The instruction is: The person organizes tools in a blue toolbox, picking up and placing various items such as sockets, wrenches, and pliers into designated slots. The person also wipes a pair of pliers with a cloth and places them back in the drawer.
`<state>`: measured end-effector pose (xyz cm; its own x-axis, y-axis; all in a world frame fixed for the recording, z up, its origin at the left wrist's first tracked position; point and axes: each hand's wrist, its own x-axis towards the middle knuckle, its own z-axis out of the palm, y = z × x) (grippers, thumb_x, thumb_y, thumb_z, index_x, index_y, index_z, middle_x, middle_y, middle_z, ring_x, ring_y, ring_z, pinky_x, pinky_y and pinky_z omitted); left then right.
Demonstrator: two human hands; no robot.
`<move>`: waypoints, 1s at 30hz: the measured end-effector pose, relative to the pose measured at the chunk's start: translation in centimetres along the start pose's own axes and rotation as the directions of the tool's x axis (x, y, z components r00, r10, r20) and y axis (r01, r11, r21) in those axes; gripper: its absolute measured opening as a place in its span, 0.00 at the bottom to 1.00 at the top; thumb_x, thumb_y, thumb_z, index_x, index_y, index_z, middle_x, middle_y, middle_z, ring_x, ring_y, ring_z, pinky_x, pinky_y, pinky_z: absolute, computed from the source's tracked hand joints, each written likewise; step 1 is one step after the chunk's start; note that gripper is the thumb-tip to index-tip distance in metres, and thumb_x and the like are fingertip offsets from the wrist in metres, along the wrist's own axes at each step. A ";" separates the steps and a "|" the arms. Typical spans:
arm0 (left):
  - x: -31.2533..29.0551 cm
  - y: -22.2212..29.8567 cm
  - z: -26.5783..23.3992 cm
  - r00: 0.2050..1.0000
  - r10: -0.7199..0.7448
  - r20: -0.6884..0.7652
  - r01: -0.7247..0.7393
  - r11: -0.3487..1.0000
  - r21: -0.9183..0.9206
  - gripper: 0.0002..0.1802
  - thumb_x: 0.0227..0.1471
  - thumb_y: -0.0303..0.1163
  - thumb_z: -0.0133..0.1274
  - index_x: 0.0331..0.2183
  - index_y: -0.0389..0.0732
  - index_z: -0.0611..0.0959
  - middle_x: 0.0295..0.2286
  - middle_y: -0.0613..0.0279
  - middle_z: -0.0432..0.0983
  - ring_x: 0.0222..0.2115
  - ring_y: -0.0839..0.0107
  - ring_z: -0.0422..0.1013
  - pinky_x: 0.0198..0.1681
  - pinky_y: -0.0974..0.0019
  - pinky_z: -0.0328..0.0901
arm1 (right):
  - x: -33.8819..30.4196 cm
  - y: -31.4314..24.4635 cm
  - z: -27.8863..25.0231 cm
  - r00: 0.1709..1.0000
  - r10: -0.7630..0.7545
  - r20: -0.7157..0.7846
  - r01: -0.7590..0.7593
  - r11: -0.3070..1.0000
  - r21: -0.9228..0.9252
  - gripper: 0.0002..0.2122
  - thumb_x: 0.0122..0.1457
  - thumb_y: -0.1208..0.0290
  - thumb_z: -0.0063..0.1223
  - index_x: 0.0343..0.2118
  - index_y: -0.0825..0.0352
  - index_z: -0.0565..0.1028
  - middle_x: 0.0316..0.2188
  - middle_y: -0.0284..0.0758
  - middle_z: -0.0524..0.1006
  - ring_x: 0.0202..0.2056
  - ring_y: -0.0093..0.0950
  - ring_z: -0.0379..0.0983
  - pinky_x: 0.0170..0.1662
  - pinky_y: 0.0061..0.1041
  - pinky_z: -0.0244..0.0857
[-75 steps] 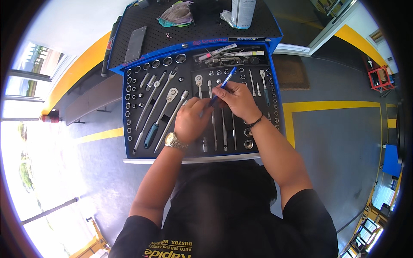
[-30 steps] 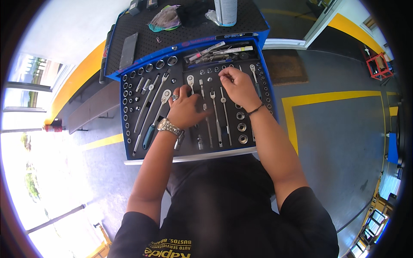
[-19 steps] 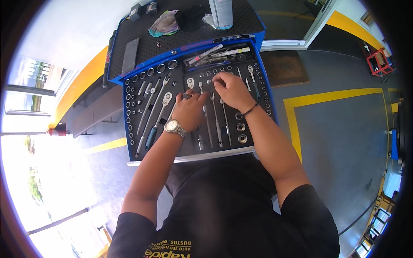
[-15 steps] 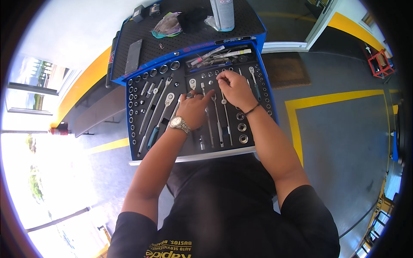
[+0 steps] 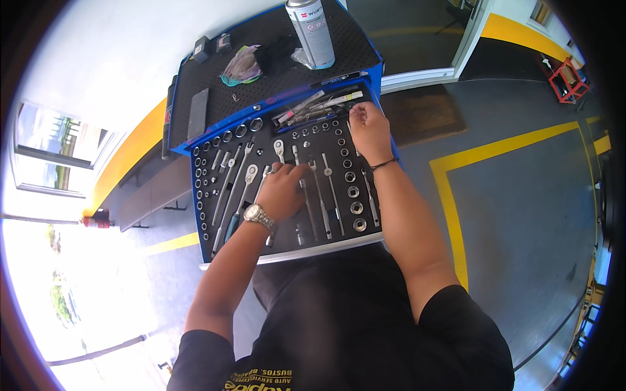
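Observation:
An open drawer (image 5: 306,251) of a blue tool cabinet holds sockets and ratchets in dark foam. My left hand (image 5: 287,189) hovers low over the middle of it, fingers loosely apart and slightly blurred, with nothing visible in them. Beside it lie a ratchet (image 5: 280,150), a long bar (image 5: 319,195) and a sliding T-bar (image 5: 328,173). At the drawer's right side, my right hand (image 5: 372,133) has its fingers pinched together; what they hold, if anything, is hidden. Just left of its wrist runs a column of sockets (image 5: 353,191).
On the cabinet top are a spray can (image 5: 313,36), a crumpled cloth (image 5: 242,66), a dark flat phone-like slab (image 5: 199,112) and a small black box (image 5: 201,48). Pens and markers (image 5: 319,107) fill the drawer's rear tray. A brown mat (image 5: 424,116) lies on the floor to the right.
My right hand has shifted right, from beside the short socket row to the drawer's right side. My left hand stays over the middle tools. The whole view has swung slightly.

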<state>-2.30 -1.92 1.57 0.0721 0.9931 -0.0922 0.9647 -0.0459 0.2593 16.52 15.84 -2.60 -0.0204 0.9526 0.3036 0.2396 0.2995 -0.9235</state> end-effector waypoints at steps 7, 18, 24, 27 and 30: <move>0.0 -0.4 0.2 1.000 0.007 -0.018 -0.008 0.999 -0.042 0.38 0.38 0.26 0.67 0.55 0.45 0.77 0.47 0.51 0.78 0.53 0.44 0.69 0.58 0.50 0.68 | 0.5 1.1 -0.3 0.962 0.195 0.193 -0.204 0.979 0.027 0.14 0.64 0.62 0.56 0.40 0.71 0.80 0.35 0.46 0.84 0.39 0.44 0.82 0.44 0.37 0.74; 0.6 4.7 -6.0 0.989 0.081 -0.123 -0.054 0.976 0.211 0.32 0.38 0.26 0.63 0.51 0.43 0.78 0.41 0.57 0.78 0.50 0.50 0.71 0.49 0.49 0.70 | 0.4 -0.3 -0.1 0.957 0.160 0.243 -0.098 0.964 -0.248 0.21 0.64 0.57 0.57 0.47 0.74 0.78 0.41 0.53 0.83 0.45 0.47 0.81 0.49 0.39 0.73; -1.1 3.6 -6.8 0.983 0.021 -0.182 -0.006 0.997 0.081 0.35 0.39 0.27 0.62 0.53 0.43 0.77 0.45 0.53 0.77 0.54 0.46 0.69 0.55 0.49 0.68 | 0.0 0.4 0.3 0.844 0.331 0.423 -0.389 0.919 0.057 0.31 0.65 0.49 0.57 0.57 0.77 0.73 0.41 0.47 0.83 0.39 0.35 0.83 0.43 0.32 0.75; -2.9 -0.1 -6.9 0.980 -0.086 -0.179 0.081 0.996 -0.034 0.36 0.37 0.29 0.65 0.53 0.42 0.77 0.46 0.52 0.78 0.55 0.46 0.68 0.58 0.50 0.67 | -1.0 -0.9 0.1 0.644 0.350 0.681 -0.559 0.822 0.106 0.29 0.67 0.50 0.56 0.57 0.74 0.73 0.40 0.43 0.82 0.36 0.30 0.82 0.39 0.28 0.76; -5.5 -3.0 -6.8 0.968 -0.126 -0.219 0.124 0.992 -0.025 0.35 0.35 0.28 0.64 0.51 0.40 0.79 0.45 0.52 0.78 0.52 0.48 0.70 0.57 0.51 0.67 | -2.6 -2.5 0.6 0.573 0.292 0.765 -0.564 0.818 0.110 0.26 0.69 0.54 0.55 0.58 0.73 0.72 0.41 0.42 0.82 0.36 0.31 0.82 0.39 0.28 0.76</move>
<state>-7.31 -6.53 7.85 -0.1071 0.9903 0.0883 0.9597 0.0797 0.2694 15.42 12.62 -1.19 -0.6845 0.6750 -0.2753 0.1005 -0.2867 -0.9527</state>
